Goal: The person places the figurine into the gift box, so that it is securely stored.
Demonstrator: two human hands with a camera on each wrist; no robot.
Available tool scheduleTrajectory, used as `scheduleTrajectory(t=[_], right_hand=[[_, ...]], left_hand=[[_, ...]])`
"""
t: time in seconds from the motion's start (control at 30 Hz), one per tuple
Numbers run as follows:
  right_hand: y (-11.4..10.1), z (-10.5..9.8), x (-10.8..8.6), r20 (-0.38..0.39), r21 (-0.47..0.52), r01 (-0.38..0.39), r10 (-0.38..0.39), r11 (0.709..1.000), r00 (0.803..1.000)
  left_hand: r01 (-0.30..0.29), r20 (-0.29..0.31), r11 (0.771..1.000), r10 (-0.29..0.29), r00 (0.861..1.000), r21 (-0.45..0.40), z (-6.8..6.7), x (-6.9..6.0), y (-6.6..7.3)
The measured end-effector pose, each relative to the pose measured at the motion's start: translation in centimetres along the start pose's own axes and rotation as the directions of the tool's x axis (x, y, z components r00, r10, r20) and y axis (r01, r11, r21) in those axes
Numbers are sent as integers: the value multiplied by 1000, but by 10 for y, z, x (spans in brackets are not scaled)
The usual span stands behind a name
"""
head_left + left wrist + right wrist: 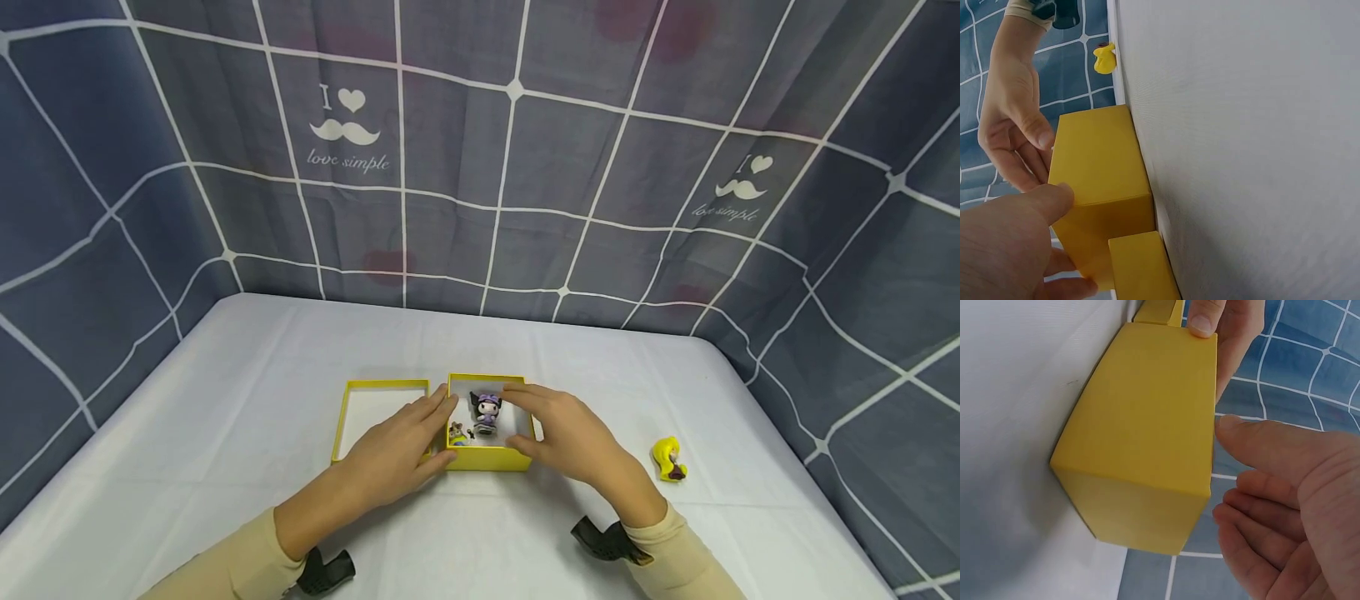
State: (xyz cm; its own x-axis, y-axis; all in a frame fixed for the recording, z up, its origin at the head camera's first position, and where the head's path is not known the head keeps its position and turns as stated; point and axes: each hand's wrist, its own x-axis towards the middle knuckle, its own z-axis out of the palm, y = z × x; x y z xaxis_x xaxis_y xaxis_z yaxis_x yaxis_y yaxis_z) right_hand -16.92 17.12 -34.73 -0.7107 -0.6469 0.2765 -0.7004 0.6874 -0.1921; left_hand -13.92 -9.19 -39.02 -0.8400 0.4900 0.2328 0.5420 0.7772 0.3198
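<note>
A yellow box (487,459) with a white inside stands open on the table. Inside are a purple and black figurine (487,412) and, at the front left corner, a small colorful figurine (457,434). My left hand (397,450) rests along the box's left side, its fingers nearly straight and its thumb touching the front left corner. At the right side is my right hand (570,437), with relaxed fingers over the back right rim and the thumb at the front right edge. In the right wrist view its other fingers curl loosely beside the box (1141,406).
Left of the box, a shallow yellow-edged lid or tray (386,384) lies with its white inside up, partly behind my left hand. A yellow figurine (667,459) lies farther right on the white table (480,542). Grey-blue checked curtains (450,233) surround the back and sides.
</note>
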Motion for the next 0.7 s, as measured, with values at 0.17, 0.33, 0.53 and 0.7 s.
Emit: scheduleTrajectory(t=[0.17, 0.33, 0.53, 0.7], right_hand=[[2, -3, -8, -5, 13, -28, 28, 1000, 1000], [5, -6, -14, -21, 1, -38, 38, 999, 999], [10, -9, -22, -23, -11, -52, 51, 999, 998], [15, -12, -30, -30, -18, -69, 68, 997, 997]], left_hand=[[2, -1, 1000, -2, 1000, 5, 0, 0, 0], [0, -2, 1000, 0, 1000, 3, 1, -1, 0], [4, -3, 1000, -4, 1000, -1, 0, -1, 0], [-1, -6, 1000, 1, 1000, -1, 0, -1, 0]])
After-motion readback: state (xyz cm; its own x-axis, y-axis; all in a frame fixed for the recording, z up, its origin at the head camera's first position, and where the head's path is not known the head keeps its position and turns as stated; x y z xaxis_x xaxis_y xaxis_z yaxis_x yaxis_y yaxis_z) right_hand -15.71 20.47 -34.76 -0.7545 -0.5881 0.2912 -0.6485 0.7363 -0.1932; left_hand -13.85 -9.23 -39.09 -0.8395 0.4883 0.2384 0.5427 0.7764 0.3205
